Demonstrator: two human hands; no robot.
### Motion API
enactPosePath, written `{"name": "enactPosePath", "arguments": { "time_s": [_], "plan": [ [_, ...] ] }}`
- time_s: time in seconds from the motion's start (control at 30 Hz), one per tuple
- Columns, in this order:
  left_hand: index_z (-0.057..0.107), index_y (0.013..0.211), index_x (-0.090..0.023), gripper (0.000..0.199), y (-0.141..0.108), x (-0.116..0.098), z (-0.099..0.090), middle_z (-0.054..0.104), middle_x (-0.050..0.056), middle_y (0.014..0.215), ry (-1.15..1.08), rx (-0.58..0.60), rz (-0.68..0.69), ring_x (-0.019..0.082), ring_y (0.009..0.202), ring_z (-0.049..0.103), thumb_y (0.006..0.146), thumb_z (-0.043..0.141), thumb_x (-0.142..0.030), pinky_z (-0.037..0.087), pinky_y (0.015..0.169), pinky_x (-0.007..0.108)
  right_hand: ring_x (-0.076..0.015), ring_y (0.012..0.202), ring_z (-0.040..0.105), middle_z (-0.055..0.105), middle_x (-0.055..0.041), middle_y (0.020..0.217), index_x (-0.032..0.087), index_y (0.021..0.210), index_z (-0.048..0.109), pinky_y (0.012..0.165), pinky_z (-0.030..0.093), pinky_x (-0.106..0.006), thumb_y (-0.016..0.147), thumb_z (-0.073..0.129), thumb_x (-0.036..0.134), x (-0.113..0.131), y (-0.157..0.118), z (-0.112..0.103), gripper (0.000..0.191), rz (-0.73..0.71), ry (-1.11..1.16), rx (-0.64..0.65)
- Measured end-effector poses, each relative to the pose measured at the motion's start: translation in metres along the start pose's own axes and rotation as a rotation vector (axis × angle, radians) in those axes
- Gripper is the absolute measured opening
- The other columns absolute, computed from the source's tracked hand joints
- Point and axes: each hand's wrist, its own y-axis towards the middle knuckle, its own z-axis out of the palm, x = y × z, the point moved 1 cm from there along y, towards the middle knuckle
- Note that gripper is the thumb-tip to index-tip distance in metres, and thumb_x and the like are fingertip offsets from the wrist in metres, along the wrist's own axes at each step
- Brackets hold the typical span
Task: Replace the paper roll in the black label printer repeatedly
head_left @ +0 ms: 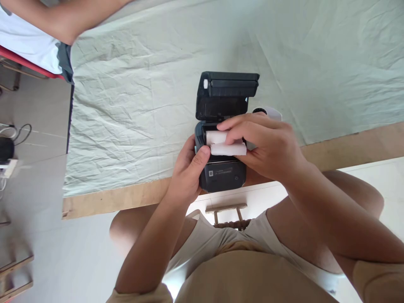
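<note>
Lying in the printer (pixel 222 179), the paper roll (pixel 227 149) touches the right fingers (pixel 241 131).

Both hands' fingers (pixel 202 158) touch the open black printer (pixel 222 174) holding white paper (pixel 229 148).

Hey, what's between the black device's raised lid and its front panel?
White paper at the open compartment, with the right hand on it, in the head view.
</note>
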Motion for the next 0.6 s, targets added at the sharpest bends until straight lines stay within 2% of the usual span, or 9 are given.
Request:
{"name": "enactPosePath", "arguments": {
  "time_s": [0.17,0.27,0.33,0.37,0.43,0.5,0.6],
  "plan": [
    [0.077,0.115,-0.025,0.051,0.001,0.001,-0.002,0.086,0.007,0.104,0.007,-0.033,-0.025,0.033,0.117,0.085,0.093,0.092,-0.068,0.073,0.090,0.042,-0.0158,0.090,0.080,0.085,0.0049,0.102,0.027,0.092,0.061,0.078,0.055,-0.035,0.095,0.073,0.005,0.005,0.002,-0.003,0.025,-0.020,0.020,-0.003],
    [0.076,0.112,-0.024,0.051,0.001,0.005,-0.004,0.085,0.009,0.114,0.002,-0.026,0.020,0.035,0.120,0.084,0.091,0.091,-0.069,0.073,0.092,0.042,-0.0171,0.088,0.076,0.083,0.0056,0.099,0.028,0.092,0.061,0.078,0.051,-0.039,0.099,0.071,0.007,0.011,0.001,-0.009,0.024,-0.029,0.052,0.064],
    [0.074,0.126,-0.027,0.057,0.000,0.008,-0.006,0.084,0.008,0.123,0.004,-0.022,0.067,0.034,0.121,0.084,0.087,0.098,-0.060,0.072,0.096,0.042,-0.0191,0.092,0.076,0.082,0.0035,0.098,0.028,0.092,0.061,0.079,0.050,-0.041,0.103,0.071,0.017,0.012,-0.002,-0.012,0.018,-0.066,0.071,0.160],
    [0.070,0.136,-0.030,0.067,-0.001,0.008,-0.007,0.082,0.007,0.128,0.013,-0.024,0.078,0.034,0.122,0.083,0.083,0.103,-0.054,0.072,0.099,0.042,-0.0203,0.093,0.076,0.082,0.0021,0.097,0.027,0.093,0.062,0.079,0.049,-0.043,0.106,0.071,0.026,0.011,-0.004,-0.013,0.015,-0.089,0.085,0.213],
    [0.060,0.150,-0.036,0.090,-0.001,0.009,-0.008,0.080,0.007,0.136,0.039,-0.027,0.069,0.034,0.126,0.082,0.075,0.109,-0.042,0.070,0.104,0.044,-0.0223,0.094,0.077,0.081,0.0001,0.098,0.027,0.097,0.065,0.079,0.049,-0.044,0.110,0.067,0.045,0.009,-0.005,-0.016,0.022,-0.123,0.122,0.281],
    [0.056,0.155,-0.036,0.099,-0.001,0.009,-0.008,0.078,0.009,0.140,0.066,-0.030,0.051,0.037,0.129,0.081,0.072,0.110,-0.038,0.070,0.103,0.045,-0.0215,0.089,0.076,0.081,0.0003,0.097,0.028,0.098,0.065,0.077,0.051,-0.044,0.111,0.064,0.050,0.007,-0.004,-0.019,0.026,-0.130,0.152,0.241],
    [0.056,0.156,-0.036,0.102,-0.001,0.008,-0.008,0.077,0.011,0.143,0.078,-0.041,0.049,0.040,0.130,0.080,0.070,0.110,-0.037,0.072,0.099,0.047,-0.0202,0.088,0.076,0.079,0.0011,0.094,0.030,0.096,0.062,0.080,0.057,-0.043,0.109,0.066,0.032,0.006,0.002,-0.026,0.013,-0.057,0.079,0.031]
  ]
}}
